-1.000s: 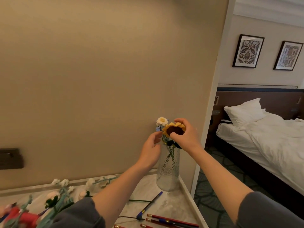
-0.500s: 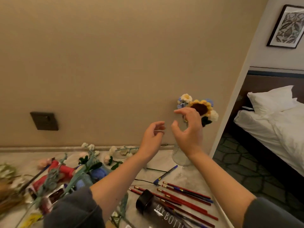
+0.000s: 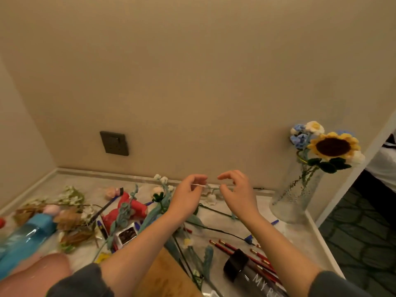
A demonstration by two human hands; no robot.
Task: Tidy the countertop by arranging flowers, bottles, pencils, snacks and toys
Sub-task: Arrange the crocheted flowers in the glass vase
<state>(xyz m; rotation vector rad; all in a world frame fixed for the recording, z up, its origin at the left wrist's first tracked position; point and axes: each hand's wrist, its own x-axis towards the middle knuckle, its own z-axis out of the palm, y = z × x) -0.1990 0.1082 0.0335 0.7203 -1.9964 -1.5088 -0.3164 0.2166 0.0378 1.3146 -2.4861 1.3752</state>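
Hovering above cluttered desk (image 3: 296, 234): vase (image 3: 295, 198) with sunflower (image 3: 333, 146) at back right corner. Loose flowers (image 3: 159, 191) mid-desk. Right hand (image 3: 240, 194) loosely curled, empty. Left hand (image 3: 186, 196) pinches pale strip (image 3: 200, 185). Risk: forearm sweeping pencils (image 3: 231, 246) off right edge.

The dark bottle (image 3: 252, 275) is cut by the bottom edge, its white lettering readable only as "MY B", and it covers one end of the red pencils (image 3: 233, 248). The blue bottle (image 3: 23, 239) is smeared with blur and runs off the left edge. A pink blurred shape (image 3: 36, 273) in the bottom left corner cannot be identified. The left forearm (image 3: 137, 249) hides part of a brown board (image 3: 165, 275) and of the desk (image 3: 300, 239). Whether the left hand (image 3: 186, 196) pinches the thin pale sliver at its fingers (image 3: 197, 177) cannot be told. The bed (image 3: 383, 168) shows only as a slice at the right edge.
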